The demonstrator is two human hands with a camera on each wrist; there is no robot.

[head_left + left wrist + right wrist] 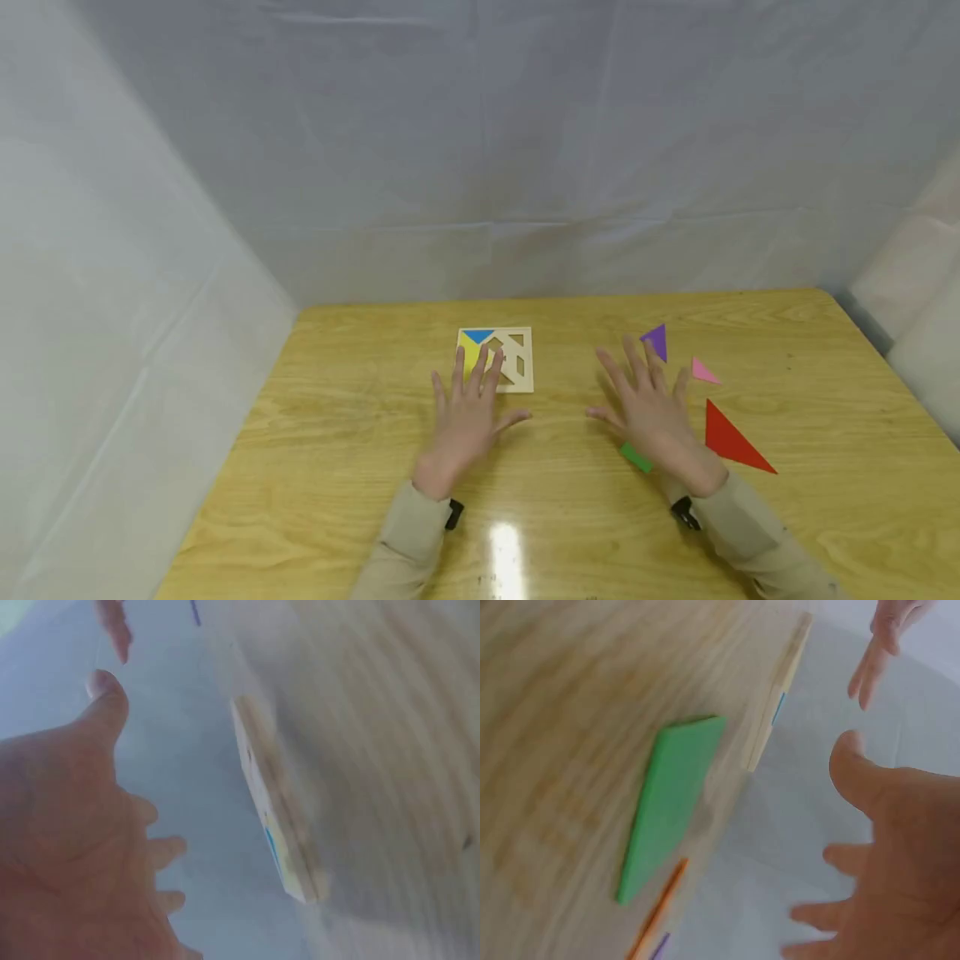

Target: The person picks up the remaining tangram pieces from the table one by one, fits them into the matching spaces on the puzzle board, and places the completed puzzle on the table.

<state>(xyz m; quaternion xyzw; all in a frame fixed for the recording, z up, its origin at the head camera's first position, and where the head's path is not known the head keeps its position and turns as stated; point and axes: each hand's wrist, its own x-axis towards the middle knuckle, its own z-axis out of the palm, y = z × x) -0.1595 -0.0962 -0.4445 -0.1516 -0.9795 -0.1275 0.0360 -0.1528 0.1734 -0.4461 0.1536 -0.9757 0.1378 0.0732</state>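
Observation:
A pale wooden tangram board (527, 360) lies on the table with a blue triangle (477, 335) and a yellow triangle (467, 353) set in it; its right side shows empty cut-outs. My left hand (465, 425) hovers with fingers spread, its fingertips overlapping the board's lower part in the head view. To the right, my right hand (652, 415) is also raised and spread, holding nothing. Around it lie a purple triangle (657, 342), a pink triangle (703, 372), a red triangle (731, 442) and a green piece (671, 802). An orange piece (658, 911) shows in the right wrist view.
The wooden table (337, 433) reaches back to a pale hanging sheet (480, 167), with more sheeting at the left (112, 333) and right. Black wrist straps (684, 512) sit at both cuffs. A bright reflection marks the table's front.

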